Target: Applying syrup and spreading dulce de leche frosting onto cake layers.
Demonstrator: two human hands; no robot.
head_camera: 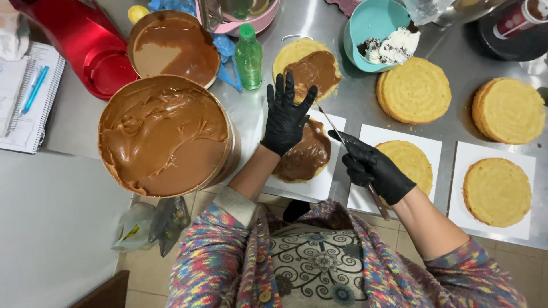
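My left hand (285, 117), in a black glove, hovers with fingers spread over a round cake layer (305, 157) coated in brown caramel spread, which lies on a white square board (319, 182). Just beyond my fingertips lies another cake layer (305, 65), partly covered with the brown spread. My right hand (371, 168), also gloved in black, grips a long thin spatula (334, 126) whose blade points toward the coated layer. A plain yellow cake layer (411, 162) rests on a white board under my right hand.
A large tub of brown spread (162, 137) stands at the left, a smaller tub (174, 48) behind it. A green bottle (249, 57), a teal bowl with cream (374, 34), three more plain cake layers (414, 91) (508, 108) (496, 191), a notebook with a pen (25, 97) and a red appliance (85, 45) surround them.
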